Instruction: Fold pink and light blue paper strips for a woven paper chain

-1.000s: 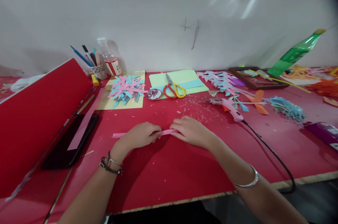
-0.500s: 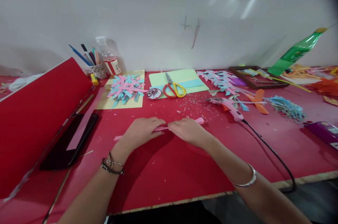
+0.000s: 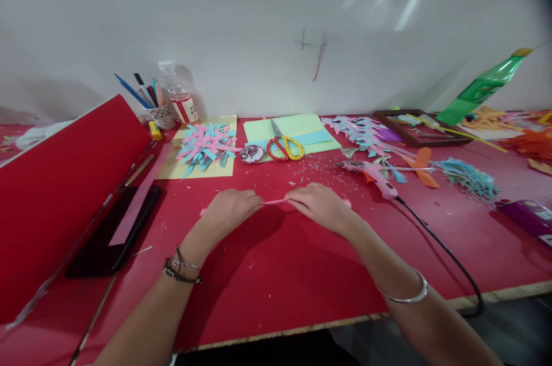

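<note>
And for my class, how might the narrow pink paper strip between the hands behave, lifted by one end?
The narrow pink paper strip looks thin, so probably light. It runs straight between the left hand and right hand, but slender paper would likely droop.

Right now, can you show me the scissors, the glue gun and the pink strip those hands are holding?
Scissors (image 3: 279,135), head view: at the middle joint.
Glue gun (image 3: 376,170), head view: its pink body.
Pink strip (image 3: 275,201), head view: its thin middle stretch.
</note>
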The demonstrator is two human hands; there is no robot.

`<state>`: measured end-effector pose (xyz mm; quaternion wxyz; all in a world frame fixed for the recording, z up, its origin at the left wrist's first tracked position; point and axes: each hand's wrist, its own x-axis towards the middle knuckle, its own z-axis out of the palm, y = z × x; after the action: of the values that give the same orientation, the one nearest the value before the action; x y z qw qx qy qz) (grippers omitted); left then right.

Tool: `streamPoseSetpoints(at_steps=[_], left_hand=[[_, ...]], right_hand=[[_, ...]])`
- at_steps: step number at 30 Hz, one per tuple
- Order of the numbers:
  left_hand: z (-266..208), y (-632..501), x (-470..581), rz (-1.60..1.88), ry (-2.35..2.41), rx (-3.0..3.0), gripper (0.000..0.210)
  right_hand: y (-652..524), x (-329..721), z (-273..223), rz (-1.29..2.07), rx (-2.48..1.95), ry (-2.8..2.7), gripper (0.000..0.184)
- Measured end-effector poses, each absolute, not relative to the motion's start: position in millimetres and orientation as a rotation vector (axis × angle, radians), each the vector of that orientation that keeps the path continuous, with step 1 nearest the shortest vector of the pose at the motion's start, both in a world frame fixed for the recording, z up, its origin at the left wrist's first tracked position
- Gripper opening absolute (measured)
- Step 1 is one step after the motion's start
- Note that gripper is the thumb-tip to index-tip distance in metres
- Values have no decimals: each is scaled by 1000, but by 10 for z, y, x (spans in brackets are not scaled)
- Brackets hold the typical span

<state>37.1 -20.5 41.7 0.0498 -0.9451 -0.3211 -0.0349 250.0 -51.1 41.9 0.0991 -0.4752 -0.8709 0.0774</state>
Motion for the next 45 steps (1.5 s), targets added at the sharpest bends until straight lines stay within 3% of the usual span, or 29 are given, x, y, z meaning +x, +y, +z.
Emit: streamPoseSetpoints(at_steps=[5, 8, 18, 23, 28, 31, 35, 41, 45], left_hand=[[364, -194, 405, -283, -761, -2756, 22], [366, -224, 431, -378, -705, -2701, 22], [356, -189, 345, -729, -952, -2598, 31], [351, -256, 413, -820, -1011, -2565, 38], [389, -270, 471, -1405, -1453, -2473, 44], [379, -269, 520, -1796, -1651, -2872, 40], [377, -305, 575, -1734, -1764, -3556, 31], [380, -327, 573, -2148, -2074, -3309, 18], [343, -293, 510, -2399, -2143, -3298, 24]], right_hand=[[-602, 2402, 446, 617, -1375, -2296, 35], [-632, 2361, 440, 856, -1398, -2147, 31], [-694, 2211, 436, 1053, -1248, -1831, 27], [-731, 2144, 379, 1394, -1167, -1850, 25], [-668, 2113, 309, 1441, -1135, -1573, 25], [-665, 2058, 293, 1490, -1095, -1429, 29], [-711, 1979, 307, 1538, -1052, -1382, 33], [-742, 1957, 329, 1593, -1023, -1397, 35], [-743, 1979, 324, 1699, -955, -1424, 31]])
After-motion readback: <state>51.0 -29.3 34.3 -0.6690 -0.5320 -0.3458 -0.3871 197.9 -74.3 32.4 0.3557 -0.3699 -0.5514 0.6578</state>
